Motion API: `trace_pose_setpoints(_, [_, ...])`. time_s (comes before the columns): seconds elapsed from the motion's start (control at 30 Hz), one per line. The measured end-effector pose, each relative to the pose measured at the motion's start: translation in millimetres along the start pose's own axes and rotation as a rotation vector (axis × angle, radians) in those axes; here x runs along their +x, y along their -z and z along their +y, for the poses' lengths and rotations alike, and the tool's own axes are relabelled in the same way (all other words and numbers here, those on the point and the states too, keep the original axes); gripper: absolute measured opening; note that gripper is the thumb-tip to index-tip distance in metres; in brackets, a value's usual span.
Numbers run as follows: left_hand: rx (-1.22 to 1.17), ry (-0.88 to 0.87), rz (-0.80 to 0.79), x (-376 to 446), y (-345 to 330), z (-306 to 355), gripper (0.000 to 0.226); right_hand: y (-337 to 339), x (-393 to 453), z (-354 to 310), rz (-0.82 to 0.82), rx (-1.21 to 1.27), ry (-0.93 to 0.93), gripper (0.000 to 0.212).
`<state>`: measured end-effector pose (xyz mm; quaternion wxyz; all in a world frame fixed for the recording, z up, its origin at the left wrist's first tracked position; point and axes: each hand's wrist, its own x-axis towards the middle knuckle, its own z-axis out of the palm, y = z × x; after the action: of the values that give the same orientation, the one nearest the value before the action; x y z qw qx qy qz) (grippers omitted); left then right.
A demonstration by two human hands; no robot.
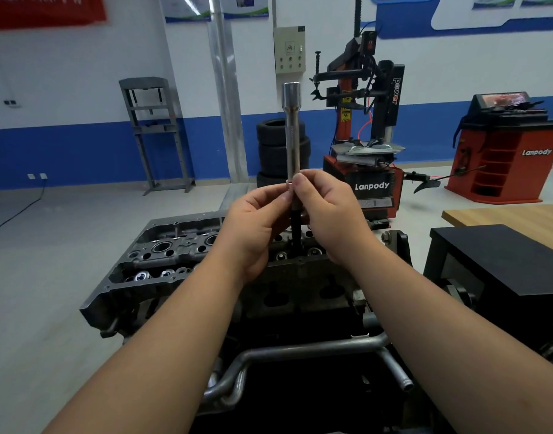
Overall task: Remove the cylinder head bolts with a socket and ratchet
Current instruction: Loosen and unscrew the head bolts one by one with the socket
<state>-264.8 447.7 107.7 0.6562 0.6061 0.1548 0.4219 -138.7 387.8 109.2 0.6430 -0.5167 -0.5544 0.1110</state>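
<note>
Item: long chrome socket extension (292, 130), upright, wide cup end at top. We pinched its lower end between the fingertips of our left hand (259, 225) and right hand (328, 214), both curled round the shaft and meeting at one point.

Below the grip: a dark bolt shank (295, 227) ran down from our fingers toward the cylinder head (175, 252); whether it had cleared its hole, we could not tell. The head's near edge lay under our wrists, its left corner jutting over bare grey floor, with open room to the left of the grip.

Right of the grip: a black box (500, 261), close to the engine's side, and a wooden tabletop (519, 216) behind it.

Beyond the grip: stacked tyres (278, 151); a red tyre changer (363, 170) marked "Lanpody" and "power"; further right, a red wheel balancer (506, 158) marked "Lanpody". The red banner's writing at upper left was unreadable.
</note>
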Motion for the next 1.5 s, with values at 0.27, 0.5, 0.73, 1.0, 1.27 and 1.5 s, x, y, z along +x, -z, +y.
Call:
trace_pose_setpoints(0.27, [0.043, -0.019, -0.005, -0.5, 0.8, -1.3, 0.031, 0.2, 0.9, 1.1, -0.013, 0.043, 0.007, 0.022])
trace_pose_setpoints(0.5, [0.021, -0.023, 0.019, 1.1, 2.2, -2.5, 0.024, -0.3, 2.2, 4.2, -0.03, 0.055, 0.007, 0.023])
trace_pose_setpoints(0.73, [0.031, -0.024, 0.008, 0.0, 0.7, -1.9, 0.025, 0.4, 2.1, 3.8, -0.009, 0.023, 0.01, 0.016])
trace_pose_setpoints(1.0, [0.039, -0.04, 0.041, -0.8, -0.7, -1.3, 0.032, -0.9, 1.9, 2.8, -0.027, 0.05, 0.025, 0.022])
trace_pose_setpoints(1.27, [0.023, -0.009, -0.028, 0.9, -0.8, -1.3, 0.019, 1.4, 2.3, 3.8, -0.032, -0.005, 0.015, 0.024])
trace_pose_setpoints(1.5, [0.084, -0.083, 0.031, -2.5, -0.8, -2.7, 0.03, -0.4, 2.1, 2.5, -0.024, 0.033, 0.031, 0.014])
